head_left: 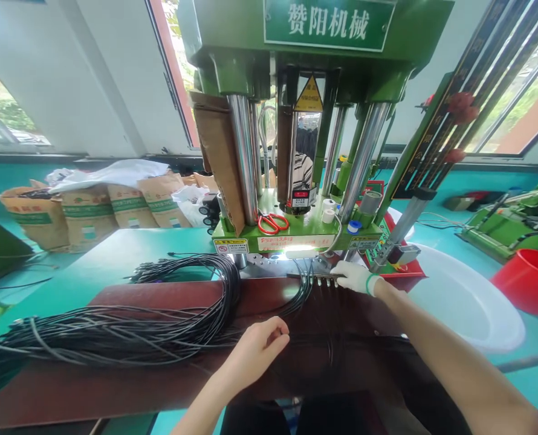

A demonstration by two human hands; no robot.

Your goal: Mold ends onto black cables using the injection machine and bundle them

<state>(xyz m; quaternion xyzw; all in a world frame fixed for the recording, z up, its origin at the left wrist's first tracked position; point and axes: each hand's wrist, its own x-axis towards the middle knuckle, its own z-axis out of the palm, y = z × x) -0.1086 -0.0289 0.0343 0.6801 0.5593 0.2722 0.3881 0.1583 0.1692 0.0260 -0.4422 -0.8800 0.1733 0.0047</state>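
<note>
Dark toothed strip point(326, 277), roughly level. Thin black cables point(302, 295) loosely bunched beside it, curving over brown surface point(262, 293).

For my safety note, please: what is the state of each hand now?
Left hand: loosely curled; whether it holds anything cannot be told.
Right hand: gloved, closed on the end of a toothed bar.

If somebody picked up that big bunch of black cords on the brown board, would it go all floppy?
Probably bendy but a bit springy, because the black cords curve round in a smooth loop. The bunch may feel heavy, since so many are gathered together. Its left end might droop and spread, as the strands there fan out loosely.
</note>
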